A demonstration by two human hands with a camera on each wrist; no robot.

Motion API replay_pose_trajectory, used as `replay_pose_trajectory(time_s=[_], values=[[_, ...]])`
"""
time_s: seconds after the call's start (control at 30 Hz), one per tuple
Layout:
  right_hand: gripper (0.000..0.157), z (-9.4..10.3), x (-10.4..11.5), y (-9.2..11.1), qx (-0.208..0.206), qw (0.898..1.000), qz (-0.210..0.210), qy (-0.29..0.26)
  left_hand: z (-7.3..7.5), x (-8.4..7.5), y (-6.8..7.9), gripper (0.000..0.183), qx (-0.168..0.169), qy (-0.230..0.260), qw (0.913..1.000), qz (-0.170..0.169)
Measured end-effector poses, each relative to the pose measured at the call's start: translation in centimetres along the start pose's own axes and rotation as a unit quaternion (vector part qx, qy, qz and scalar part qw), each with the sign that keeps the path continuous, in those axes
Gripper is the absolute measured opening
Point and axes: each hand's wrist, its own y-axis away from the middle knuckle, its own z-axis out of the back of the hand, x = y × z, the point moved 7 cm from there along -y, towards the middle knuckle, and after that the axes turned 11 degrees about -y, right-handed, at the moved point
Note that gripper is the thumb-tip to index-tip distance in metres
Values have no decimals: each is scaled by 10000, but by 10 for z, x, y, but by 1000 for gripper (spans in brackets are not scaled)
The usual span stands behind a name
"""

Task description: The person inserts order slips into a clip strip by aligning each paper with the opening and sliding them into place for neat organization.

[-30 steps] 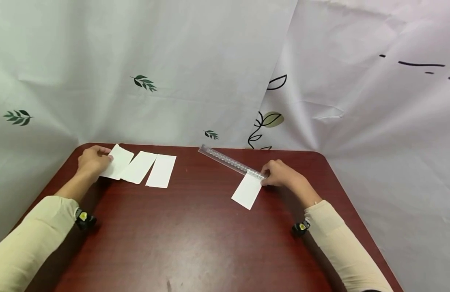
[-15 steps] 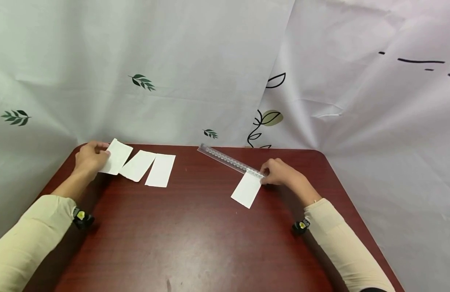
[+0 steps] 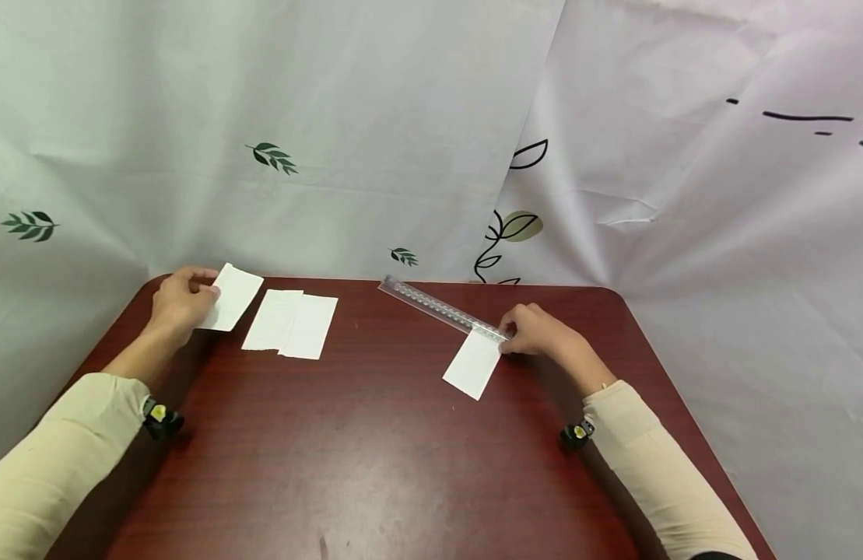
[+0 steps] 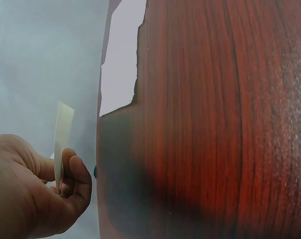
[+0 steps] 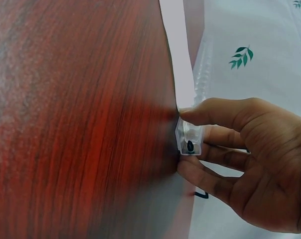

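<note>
In the head view my left hand (image 3: 177, 302) pinches a white paper piece (image 3: 233, 298) at the table's far left; the left wrist view has this paper (image 4: 64, 127) nearly edge-on, tilted up between thumb and fingers. To its right lie two more paper pieces, a left one (image 3: 268, 320) and a right one (image 3: 312, 327), with their edges meeting. My right hand (image 3: 539, 330) grips the near end of a clear plastic ruler (image 3: 431, 303), thumb on top. Another paper piece (image 3: 473, 367) lies against that end, its upper edge overlapped by the ruler.
All this is on a dark red wooden table (image 3: 375, 435) with rounded far corners. A white cloth backdrop (image 3: 403, 140) with leaf prints hangs right behind the far edge and along the sides.
My left hand has lifted its paper piece and drawn it apart from the others. The middle piece has turned and now meets the right one. My right hand and the ruler stay put.
</note>
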Motion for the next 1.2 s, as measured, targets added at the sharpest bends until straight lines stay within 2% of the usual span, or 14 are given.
replay_pose_trajectory(time_s=[0.03, 0.07, 0.2, 0.3, 0.37, 0.43, 0.5, 0.57, 0.6, 0.67, 0.77, 0.93, 1.07, 1.2], values=[[21, 3, 10, 4, 8, 10000, -46, -8, 0, -1, 0, 45, 2, 8, 10000, -19], [21, 3, 10, 4, 36, 10000, -57, -46, -1, -2, 0, 45, 19, 18, 10000, -27], [23, -3, -11, -6, 70, 9996, -199, 176, -6, -6, 2, 44, 65, 33, 10000, -40], [24, -6, -14, -4, -12, 9996, -15, 272, -11, -10, 2, 44, 104, 56, 9999, -39], [25, -2, 0, 2, -36, 9996, 122, 242, -13, -12, 2, 45, 137, 93, 9998, -54], [24, 5, 24, 12, 43, 9998, 105, 184, -15, -14, 1, 46, 182, 129, 9997, -48], [22, 8, 29, 11, 72, 9999, -42, 81, -17, -16, 1, 46, 210, 154, 9996, -68], [21, 13, 47, 18, 189, 9996, -177, 64, -19, -18, 2, 46, 227, 173, 9995, -113], [21, 14, 47, 18, 181, 9998, -115, 14, -20, -19, 2, 46, 240, 164, 9995, -148], [22, 12, 43, 16, 193, 9997, -138, 12, -23, -22, 3, 45, 272, 158, 9992, -227], [22, 4, 15, 4, 105, 9999, 34, 66, -28, -25, 5, 44, 327, 143, 9989, -315], [24, -6, -20, -10, 18, 9999, -85, 94, -38, -34, 10, 45, 543, 176, 9977, -358], [27, -6, -19, -8, 60, 9999, -45, 125, -46, -41, 14, 45, 752, 237, 9962, -360], [28, -2, -3, -1, 152, 9998, 51, 99, -49, -47, 16, 45, 801, 249, 9958, -361]])
